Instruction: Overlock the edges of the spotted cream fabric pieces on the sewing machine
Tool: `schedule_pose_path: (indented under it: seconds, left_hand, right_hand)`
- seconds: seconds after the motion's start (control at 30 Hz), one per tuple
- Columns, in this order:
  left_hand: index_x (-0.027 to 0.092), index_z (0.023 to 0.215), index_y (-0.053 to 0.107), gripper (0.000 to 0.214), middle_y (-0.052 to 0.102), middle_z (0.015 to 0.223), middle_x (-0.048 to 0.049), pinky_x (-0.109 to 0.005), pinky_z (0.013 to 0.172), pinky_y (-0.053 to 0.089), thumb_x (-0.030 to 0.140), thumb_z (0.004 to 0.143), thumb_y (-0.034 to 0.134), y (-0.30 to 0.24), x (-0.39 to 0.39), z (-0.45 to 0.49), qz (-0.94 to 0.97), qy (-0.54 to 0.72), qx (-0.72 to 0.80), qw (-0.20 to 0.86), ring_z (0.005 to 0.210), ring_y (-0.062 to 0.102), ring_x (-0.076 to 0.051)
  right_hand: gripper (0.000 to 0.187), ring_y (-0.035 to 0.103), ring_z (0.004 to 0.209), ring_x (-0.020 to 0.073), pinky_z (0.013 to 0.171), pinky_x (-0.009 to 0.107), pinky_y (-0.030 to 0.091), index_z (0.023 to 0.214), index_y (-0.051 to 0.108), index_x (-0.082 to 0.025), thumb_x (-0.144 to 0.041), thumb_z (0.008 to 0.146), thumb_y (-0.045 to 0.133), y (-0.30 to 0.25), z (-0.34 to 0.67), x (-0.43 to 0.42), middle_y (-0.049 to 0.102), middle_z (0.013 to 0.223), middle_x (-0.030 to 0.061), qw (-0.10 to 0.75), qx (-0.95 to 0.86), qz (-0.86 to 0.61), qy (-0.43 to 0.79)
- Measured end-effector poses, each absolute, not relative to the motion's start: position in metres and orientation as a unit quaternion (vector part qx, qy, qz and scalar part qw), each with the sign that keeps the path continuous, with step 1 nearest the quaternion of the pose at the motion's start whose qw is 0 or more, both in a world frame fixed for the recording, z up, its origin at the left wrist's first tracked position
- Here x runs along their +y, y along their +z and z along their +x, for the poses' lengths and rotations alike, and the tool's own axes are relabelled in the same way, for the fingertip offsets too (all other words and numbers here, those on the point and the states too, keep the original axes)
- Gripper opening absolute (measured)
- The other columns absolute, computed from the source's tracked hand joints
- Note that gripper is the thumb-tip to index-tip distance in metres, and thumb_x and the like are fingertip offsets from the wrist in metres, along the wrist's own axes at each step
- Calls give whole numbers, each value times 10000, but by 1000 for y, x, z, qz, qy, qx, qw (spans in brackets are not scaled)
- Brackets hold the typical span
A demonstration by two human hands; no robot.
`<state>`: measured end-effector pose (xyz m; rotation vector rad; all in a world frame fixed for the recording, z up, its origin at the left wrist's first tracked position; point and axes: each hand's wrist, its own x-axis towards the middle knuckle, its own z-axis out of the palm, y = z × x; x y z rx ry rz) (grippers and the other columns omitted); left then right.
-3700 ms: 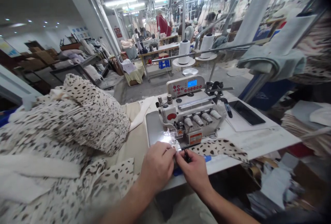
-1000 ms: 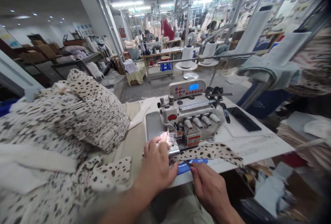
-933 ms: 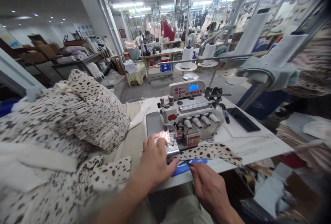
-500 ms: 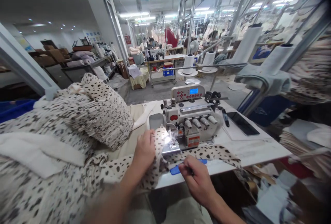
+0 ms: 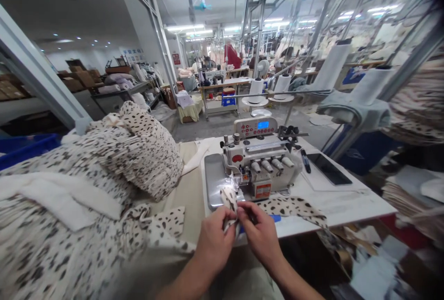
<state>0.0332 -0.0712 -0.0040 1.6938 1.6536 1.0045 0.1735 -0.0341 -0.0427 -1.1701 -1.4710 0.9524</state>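
In front of the overlock sewing machine (image 5: 262, 152), my two hands meet at a cream fabric piece with dark spots (image 5: 228, 194). My left hand (image 5: 215, 230) pinches it from the left, fingers closed. From the right, my right hand (image 5: 258, 227) is closed on the same piece, close to my left fingertips. The fabric's upper end lies near the lit needle area; whether it is under the presser foot I cannot tell. A blue object (image 5: 275, 218) shows partly behind my right hand. Another spotted strip (image 5: 294, 207) lies along the table's front edge.
A large stack of spotted fabric (image 5: 149, 152) fills the left side, with white cloth (image 5: 65, 198) over it. A pen (image 5: 305, 161) and a dark tablet (image 5: 329, 169) lie right of the machine. Thread cones (image 5: 255, 91) stand behind. Cloth scraps (image 5: 374, 263) sit below right.
My left hand has come down and right, away from the presser area, with the fabric. My right hand has moved up from the blue object to the fabric, and both hands now meet.
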Motion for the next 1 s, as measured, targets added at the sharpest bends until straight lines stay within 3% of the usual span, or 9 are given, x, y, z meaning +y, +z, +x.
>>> schedule_pose_path:
  seconds: [0.1,0.2,0.37,0.47,0.57,0.7,0.87,1.0]
  left_hand:
    - [207,848,696,92,705,770,1,-241,645,433,249,809,625,-12,-66,35,600,403,633,277,653,599,-145]
    - [182,884,714,214,683,711,-1,-234,584,420,365,779,680,-13,-49,9,517,443,681,268,605,566,-144]
    - [136,896,712,353,706,738,-29,-238,599,453,412,685,771,-4,-36,-38,450,479,662,360,634,602,-159]
    - [163,874,727,253,693,704,-14,-244,597,444,373,734,748,-2,-51,-27,521,429,650,350,634,602,-163]
    - [207,868,740,100,724,788,-22,-264,681,472,228,790,682,-10,-65,10,676,360,565,308,720,637,-174]
    - [182,858,694,122,725,864,-84,-302,731,494,137,831,584,-28,-56,53,809,312,456,202,790,657,-210]
    - [156,921,668,106,716,919,-110,-336,776,514,145,842,597,-31,-32,67,860,254,424,129,856,662,-243]
    - [167,956,685,194,722,932,-97,-344,792,512,318,835,705,-21,-35,63,859,274,398,169,869,659,-246]
  right_hand:
    - [360,700,893,242,814,327,545,1028,715,-177,-502,912,611,-41,184,-31,758,972,91,490,-587,-494,414]
    - [357,694,878,235,806,323,540,1046,721,-183,-496,906,623,-36,189,-30,755,982,86,492,-596,-493,399]
    - [317,674,782,221,734,309,529,937,739,-184,-477,906,624,-34,189,-30,743,870,73,492,-615,-491,373]
    - [317,674,791,224,747,314,531,939,741,-183,-473,909,620,-34,187,-31,747,881,75,487,-624,-474,387]
    - [358,676,792,231,738,318,537,953,734,-174,-507,908,609,-35,188,-30,748,880,82,485,-610,-477,408]
    - [402,685,825,256,783,352,544,945,732,-164,-547,860,647,-36,198,-25,755,905,104,498,-577,-521,385]
    - [410,692,857,264,821,365,541,917,746,-169,-560,812,678,-35,215,-11,761,891,93,504,-558,-537,383]
    - [410,669,762,234,738,326,528,825,745,-163,-568,778,705,-38,221,-3,740,782,64,466,-572,-524,425]
